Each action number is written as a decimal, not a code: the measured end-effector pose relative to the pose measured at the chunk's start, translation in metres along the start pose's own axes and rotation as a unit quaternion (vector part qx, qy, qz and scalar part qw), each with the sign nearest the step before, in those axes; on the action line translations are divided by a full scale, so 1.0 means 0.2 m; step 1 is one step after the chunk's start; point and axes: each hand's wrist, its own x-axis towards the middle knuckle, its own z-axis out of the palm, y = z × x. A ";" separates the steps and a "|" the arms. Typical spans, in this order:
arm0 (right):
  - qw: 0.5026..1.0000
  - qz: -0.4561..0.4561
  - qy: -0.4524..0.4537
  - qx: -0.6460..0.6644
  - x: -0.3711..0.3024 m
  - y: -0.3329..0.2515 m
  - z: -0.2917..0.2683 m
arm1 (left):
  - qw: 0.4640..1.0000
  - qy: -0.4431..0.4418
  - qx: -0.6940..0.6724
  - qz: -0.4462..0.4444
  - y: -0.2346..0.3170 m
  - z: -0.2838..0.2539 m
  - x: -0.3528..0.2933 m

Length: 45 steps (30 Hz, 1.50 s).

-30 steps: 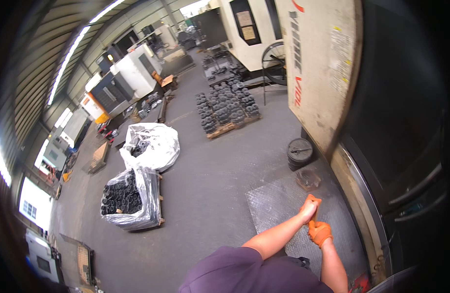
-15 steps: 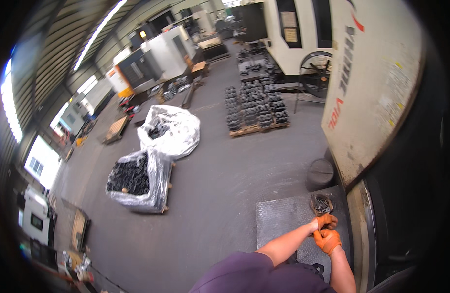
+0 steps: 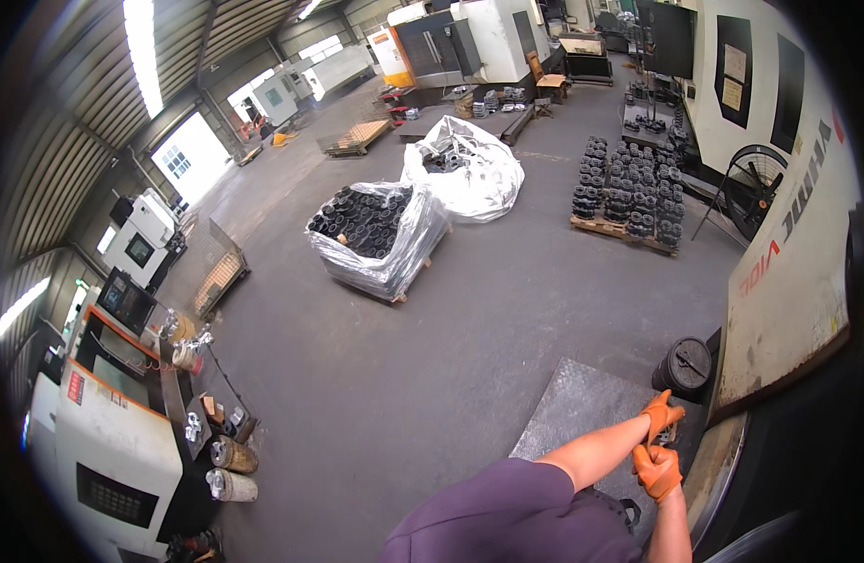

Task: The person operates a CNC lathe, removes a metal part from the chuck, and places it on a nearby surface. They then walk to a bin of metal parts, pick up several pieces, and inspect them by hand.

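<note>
Item: left glove (image 3: 656,427), orange, one. Worn on my left hand (image 3: 662,414), just on my side of the black drum (image 3: 687,357). It covers palm and fingers; my forearm is bare past it.

Left hand: fingers extended, not folded round anything that I can see.

Right hand (image 3: 658,470): in a matching orange glove, nearer my body than the drum. Clenched, and it appears to have the left glove's cuff pinched by my wrist; the exact grip is too small to confirm.

Handling, by my judgement: light, soft and pliable, with some stretch; not fragile, though a thin edge could tear under a hard tug. Glove on glove may slip a little. Best hold: the cuff, full pinch, close to the wrist.

Surroundings, all placed from the drum:
- Metal plate (image 3: 575,402), textured, lying on the floor to the drum's left and toward me.
- Pallet of dark machined parts (image 3: 629,192), stacked, beyond the drum.
- Wheel-shaped black fan (image 3: 753,192), beyond and to the right.
- White sack (image 3: 496,188), open-topped, beyond and well left.
- Plastic-wrapped bin (image 3: 397,255) of black ring-like parts, farther left.
</note>
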 end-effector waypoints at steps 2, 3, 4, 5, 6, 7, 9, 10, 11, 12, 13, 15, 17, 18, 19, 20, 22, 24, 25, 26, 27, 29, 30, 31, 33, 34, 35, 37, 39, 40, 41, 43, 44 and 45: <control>0.998 0.019 0.046 0.024 -0.13 0.03 -0.06 | 0.995 -0.090 -0.048 0.011 0.16 0.09 -0.15; 0.997 0.005 0.069 0.041 -0.20 0.07 -0.08 | 0.993 -0.110 -0.041 0.026 0.24 0.14 -0.25; 0.995 -0.006 0.089 0.052 -0.27 0.16 -0.10 | 0.992 -0.112 -0.021 0.055 0.29 0.20 -0.35; 0.991 -0.016 0.112 0.065 -0.35 0.25 -0.13 | 0.986 -0.105 0.010 0.127 0.22 0.34 -0.35; 0.986 -0.018 0.136 0.096 -0.42 0.34 -0.14 | 0.976 -0.087 0.041 0.196 0.16 0.47 -0.37; 0.977 -0.017 0.169 0.127 -0.50 0.44 -0.18 | 0.960 -0.059 0.090 0.257 0.18 0.61 -0.46; 0.950 -0.013 0.244 0.196 -0.68 0.61 -0.18 | 0.920 -0.131 0.127 0.346 0.08 0.84 -0.48; 0.936 -0.060 0.283 0.198 -0.81 0.65 -0.22 | 0.911 -0.269 0.072 0.304 0.17 0.96 -0.64; 0.939 -0.034 0.275 0.205 -0.99 0.77 -0.35 | 0.896 -0.376 0.021 0.236 0.26 1.02 -0.78; 0.904 -0.050 0.293 0.308 -1.13 0.73 -0.40 | 0.866 -0.419 0.039 0.271 0.34 1.07 -0.87; 0.903 -0.063 0.383 0.186 -1.30 0.98 -0.48 | 0.847 -0.403 0.058 0.343 0.39 1.11 -0.94; 0.806 -0.069 0.573 -0.131 -1.59 1.20 -0.61 | 0.807 -0.380 0.052 0.450 0.49 1.31 -1.08; 0.713 -0.026 0.699 0.058 -1.77 1.00 -0.68 | 0.797 -0.390 0.037 0.459 0.53 1.49 -1.13; 0.636 -0.097 0.757 0.115 -1.84 1.04 -0.66 | 0.788 -0.458 0.017 0.412 0.54 1.62 -1.18; 0.556 -0.188 0.795 0.155 -1.90 1.06 -0.66 | 0.780 -0.507 0.007 0.367 0.55 1.76 -1.21; 0.560 -0.146 0.802 0.149 -2.02 1.04 -0.67 | 0.776 -0.542 0.009 0.322 0.54 1.86 -1.22; 0.431 -0.040 0.899 0.071 -2.14 1.03 -0.82 | 0.750 -0.577 -0.028 0.323 0.63 2.10 -1.48; 0.327 0.054 0.943 -0.011 -2.26 0.88 -0.83 | 0.782 -0.561 -0.016 0.270 0.70 2.23 -1.50; 0.324 0.074 0.941 -0.061 -2.28 0.88 -0.85 | 0.787 -0.567 -0.054 0.237 0.71 2.28 -1.53; 0.335 0.078 0.929 -0.137 -2.27 0.86 -0.91 | 0.783 -0.545 -0.037 0.296 0.71 2.30 -1.56; 0.375 0.060 0.909 -0.172 -2.23 0.83 -0.93 | 0.775 -0.523 -0.023 0.354 0.71 2.29 -1.60; 0.372 0.151 0.900 -0.170 -2.11 0.79 -0.96 | 0.753 -0.569 -0.013 0.332 0.66 2.28 -1.53; 0.388 0.162 0.899 -0.122 -2.10 0.81 -1.01 | 0.745 -0.593 -0.017 0.305 0.67 2.26 -1.50; 0.397 0.175 0.901 -0.027 -2.10 0.77 -1.05 | 0.737 -0.617 -0.025 0.275 0.69 2.23 -1.49; 0.397 0.207 0.894 -0.016 -2.07 0.82 -1.10 | 0.704 -0.638 0.058 0.307 0.75 2.23 -1.47; 0.384 0.270 0.881 -0.049 -2.05 0.88 -1.11 | 0.675 -0.643 0.085 0.352 0.77 2.22 -1.48; 0.369 0.254 0.890 -0.082 -2.05 0.87 -1.12 | 0.647 -0.639 0.108 0.402 0.81 2.22 -1.48; 0.397 0.253 0.880 -0.066 -2.06 0.83 -1.13 | 0.607 -0.665 0.136 0.414 0.86 2.22 -1.45; 0.401 0.266 0.871 -0.099 -2.08 0.85 -1.13 | 0.628 -0.695 0.093 0.337 0.86 2.23 -1.49; 0.402 0.284 0.866 -0.086 -2.09 0.83 -1.13 | 0.621 -0.694 0.117 0.346 0.86 2.24 -1.47; 0.404 0.302 0.861 -0.073 -2.11 0.79 -1.12 | 0.614 -0.691 0.140 0.355 0.86 2.25 -1.45; 0.403 0.312 0.857 -0.073 -2.12 0.77 -1.13 | 0.598 -0.704 0.132 0.358 0.85 2.27 -1.39; 0.401 0.310 0.859 -0.080 -2.13 0.76 -1.12 | 0.592 -0.710 0.128 0.360 0.85 2.28 -1.37; 0.394 0.314 0.859 -0.090 -2.15 0.76 -1.09 | 0.619 -0.706 0.140 0.314 0.85 2.26 -1.39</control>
